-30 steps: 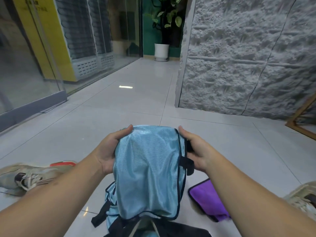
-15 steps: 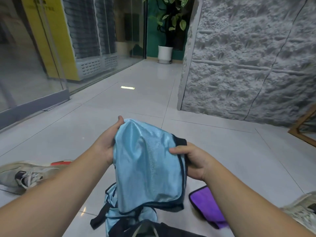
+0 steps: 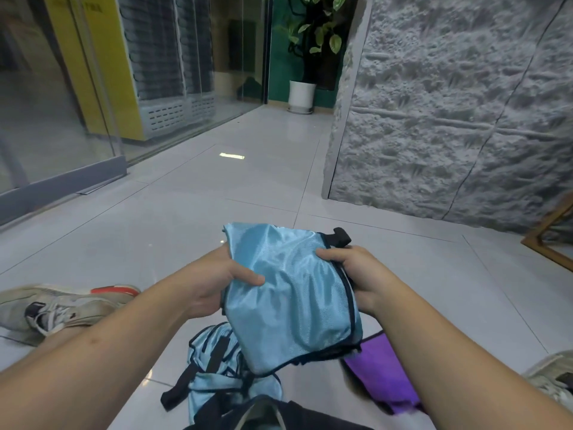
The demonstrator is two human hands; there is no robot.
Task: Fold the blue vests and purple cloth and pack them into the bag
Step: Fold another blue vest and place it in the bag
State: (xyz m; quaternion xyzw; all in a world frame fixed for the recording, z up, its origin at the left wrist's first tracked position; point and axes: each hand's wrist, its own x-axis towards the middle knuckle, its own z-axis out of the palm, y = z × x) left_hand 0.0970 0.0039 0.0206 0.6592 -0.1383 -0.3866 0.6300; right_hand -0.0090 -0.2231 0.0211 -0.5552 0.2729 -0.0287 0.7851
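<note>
I hold a folded light-blue vest [image 3: 291, 293] with dark trim in the air over the floor. My left hand [image 3: 217, 280] grips its left edge, thumb on top. My right hand [image 3: 353, 271] grips its right edge, fingers curled over the dark binding. A second blue vest [image 3: 217, 364] lies crumpled on the floor below. A purple cloth [image 3: 384, 377] lies on the tiles under my right forearm, partly hidden. The dark bag [image 3: 263, 414] shows at the bottom edge, mostly cut off.
A worn sneaker [image 3: 62, 305] rests on the floor at the left, another shoe [image 3: 552, 377] at the right edge. A rough stone wall [image 3: 449, 103] stands ahead right, glass doors [image 3: 62, 103] at the left, a potted plant [image 3: 302, 94] far back, a wooden frame [image 3: 552, 234] at the right.
The vest, spread wide a second ago, has been folded over into a smaller bundle. Both hands moved closer together and lower, with the thumbs now on top of the fabric.
</note>
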